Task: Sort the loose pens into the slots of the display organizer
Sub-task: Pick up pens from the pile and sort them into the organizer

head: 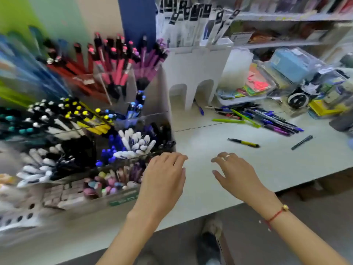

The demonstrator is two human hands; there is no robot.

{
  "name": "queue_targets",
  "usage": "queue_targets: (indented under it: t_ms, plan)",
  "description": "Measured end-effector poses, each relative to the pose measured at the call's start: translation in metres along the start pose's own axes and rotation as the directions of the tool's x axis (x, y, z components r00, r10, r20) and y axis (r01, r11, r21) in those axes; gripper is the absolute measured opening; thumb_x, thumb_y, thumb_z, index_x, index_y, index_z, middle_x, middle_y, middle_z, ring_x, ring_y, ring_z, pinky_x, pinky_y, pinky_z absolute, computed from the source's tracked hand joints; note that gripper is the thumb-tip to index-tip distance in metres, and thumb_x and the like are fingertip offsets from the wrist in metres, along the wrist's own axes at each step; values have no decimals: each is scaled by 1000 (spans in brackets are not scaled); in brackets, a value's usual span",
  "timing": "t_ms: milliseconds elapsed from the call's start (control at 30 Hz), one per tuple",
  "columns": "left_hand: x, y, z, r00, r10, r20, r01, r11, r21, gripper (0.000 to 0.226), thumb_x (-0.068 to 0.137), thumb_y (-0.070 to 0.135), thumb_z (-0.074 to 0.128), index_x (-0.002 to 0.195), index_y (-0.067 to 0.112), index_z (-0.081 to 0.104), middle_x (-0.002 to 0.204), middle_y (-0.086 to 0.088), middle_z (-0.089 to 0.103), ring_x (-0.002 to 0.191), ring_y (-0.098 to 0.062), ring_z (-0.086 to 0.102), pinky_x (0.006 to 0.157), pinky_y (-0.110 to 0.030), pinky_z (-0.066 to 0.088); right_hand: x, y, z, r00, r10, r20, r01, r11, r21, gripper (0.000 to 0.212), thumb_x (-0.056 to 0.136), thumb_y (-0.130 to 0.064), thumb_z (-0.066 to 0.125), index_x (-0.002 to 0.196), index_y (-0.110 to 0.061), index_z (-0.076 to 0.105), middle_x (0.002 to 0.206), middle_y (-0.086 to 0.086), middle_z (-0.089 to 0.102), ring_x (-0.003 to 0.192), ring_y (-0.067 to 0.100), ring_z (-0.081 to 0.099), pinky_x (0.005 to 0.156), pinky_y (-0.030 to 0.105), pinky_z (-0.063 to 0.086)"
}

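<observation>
Yellow pen [243, 143]: slim, lay left-right, alone.
Organizer [145, 115]: clear plastic.
Left hand [164, 175], right hand [232, 172]: fingers loosely curled, empty.

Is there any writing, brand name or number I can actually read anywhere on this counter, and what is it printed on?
None can be read.
Green label on the display organizer's front edge: white marks, too blurred.
Hanging packet cards at the back: print too small.
White card on the shelf: blurred.
Loose pens: no legible print.

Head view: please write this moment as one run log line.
left hand: open, empty | right hand: open, empty | loose pens: on table
</observation>
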State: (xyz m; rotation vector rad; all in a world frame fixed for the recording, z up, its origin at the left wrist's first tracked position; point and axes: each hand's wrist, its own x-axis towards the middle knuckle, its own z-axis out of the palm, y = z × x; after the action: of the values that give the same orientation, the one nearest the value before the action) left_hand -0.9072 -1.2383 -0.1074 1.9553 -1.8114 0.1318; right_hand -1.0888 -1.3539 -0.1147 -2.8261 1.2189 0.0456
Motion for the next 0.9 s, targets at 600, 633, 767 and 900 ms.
queue_targets:
  t_ms: [600,633,767,900]
  plan:
    - [205,114,287,905,120,407,-92,992,-89,46,73,25,77,117,26,64,115,3,65,104,-22,63,83,-32,50,61,335,83,898,411,154,-423,905,51,64,101,-33,41,153,-14,11,160,10,15,147,28,15,116,37,20]
    - [207,112,293,902,123,415,-112,992,-52,40,64,27,83,101,28,68,98,6,66,87,-19,65,69,-28,51,69,340,84,901,409,146,-418,907,39,64,101,-33,41,153,-14,11,160,11,14,147,29,13,116,39,19]
    - [221,102,302,948,85,306,-87,996,-9,16,73,29,76,86,28,66,79,11,60,70,-15,59,61,-24,41,100,365,93,900,420,119,-427,904,36,69,98,-38,48,153,-12,16,159,13,17,146,32,18,116,46,17]
    - [238,83,296,973,-47,226,50,999,-7,26,74,18,80,95,21,65,95,3,64,85,-22,60,64,-31,47,108,375,111,911,409,59,-411,911,38,66,82,-28,73,137,-2,49,133,22,55,120,40,55,97,56,43]
